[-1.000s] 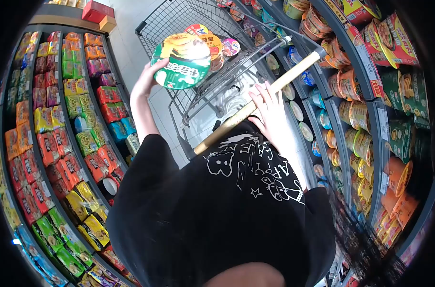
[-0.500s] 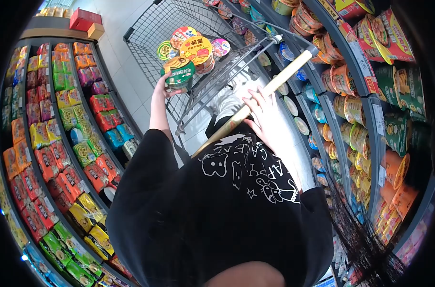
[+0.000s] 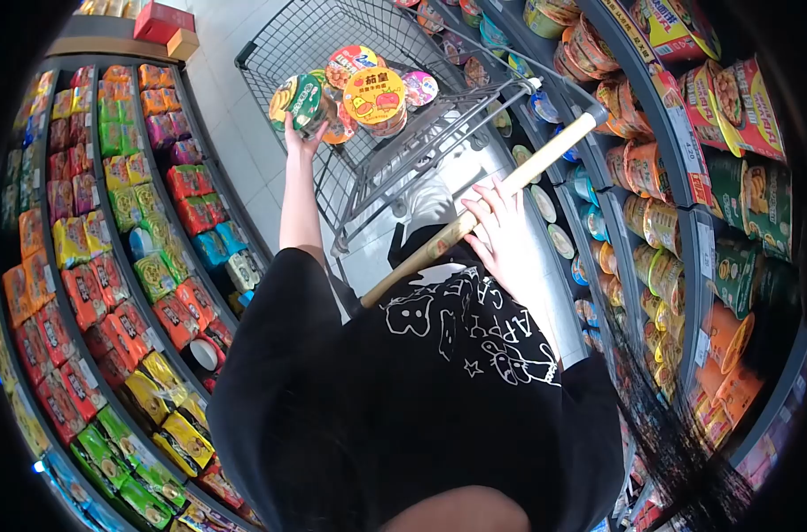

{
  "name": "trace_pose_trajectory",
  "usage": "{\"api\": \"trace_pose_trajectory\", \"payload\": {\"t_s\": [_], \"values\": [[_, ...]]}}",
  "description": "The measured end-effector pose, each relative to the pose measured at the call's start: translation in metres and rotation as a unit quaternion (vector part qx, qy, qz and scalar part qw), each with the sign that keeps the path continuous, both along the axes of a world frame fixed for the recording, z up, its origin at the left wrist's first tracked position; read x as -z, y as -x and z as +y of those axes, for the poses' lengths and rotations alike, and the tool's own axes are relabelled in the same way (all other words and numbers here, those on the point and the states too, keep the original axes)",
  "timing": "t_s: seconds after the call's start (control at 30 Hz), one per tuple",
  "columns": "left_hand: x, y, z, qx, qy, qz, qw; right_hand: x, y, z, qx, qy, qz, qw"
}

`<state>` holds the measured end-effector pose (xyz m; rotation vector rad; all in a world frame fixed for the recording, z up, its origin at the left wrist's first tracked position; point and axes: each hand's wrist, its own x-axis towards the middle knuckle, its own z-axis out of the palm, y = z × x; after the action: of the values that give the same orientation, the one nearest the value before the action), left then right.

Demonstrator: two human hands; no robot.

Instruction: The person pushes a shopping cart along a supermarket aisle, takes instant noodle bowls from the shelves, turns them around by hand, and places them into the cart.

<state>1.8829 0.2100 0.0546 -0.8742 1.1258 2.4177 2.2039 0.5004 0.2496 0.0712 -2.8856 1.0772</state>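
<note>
Fingers of my left hand [image 3: 304, 140] are wrapped round a green-lidded noodle tub [image 3: 302, 102], which is tilted over the near left part of the cart basket [image 3: 270, 49]. Right beside it in the cart are a yellow-lidded tub [image 3: 373, 96], a red and white tub [image 3: 352, 60] and a pink-purple one [image 3: 420, 87]. My right hand [image 3: 499, 222] rests on the middle of the cart's yellowish handle bar [image 3: 545, 160], its fingers lying over the bar and partly spread.
On the left run shelves of bagged noodles [image 3: 84, 297] in bright colours. Shelves of noodle tubs [image 3: 647, 168] line the right side, close to the cart. Red and tan boxes [image 3: 164, 25] stand at the upper left. Pale floor tiles [image 3: 222, 97] show left of the cart.
The green tub has gone from upright in front of the cart, down into the basket area, then left and forward, tilting with my left hand. My right hand stays on the bar.
</note>
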Motion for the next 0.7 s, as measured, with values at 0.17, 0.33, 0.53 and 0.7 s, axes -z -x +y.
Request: {"api": "trace_pose_trajectory", "payload": {"t_s": [0.17,0.33,0.53,0.7], "values": [[0.065,0.028,0.017,-0.041,0.091,-0.028,0.995,-0.001,0.001,0.000,0.013,0.001,-0.005,1.000],[0.106,0.022,0.020,-0.084,0.037,-0.068,0.993,0.002,0.001,-0.001,0.028,0.017,-0.047,0.998],[0.161,0.030,0.005,-0.058,0.045,-0.170,0.983,0.030,-0.007,0.001,0.039,0.131,-0.092,0.986],[0.143,0.023,0.019,-0.013,0.108,-0.192,0.975,0.012,0.004,0.001,0.045,0.071,-0.057,0.995]]}}
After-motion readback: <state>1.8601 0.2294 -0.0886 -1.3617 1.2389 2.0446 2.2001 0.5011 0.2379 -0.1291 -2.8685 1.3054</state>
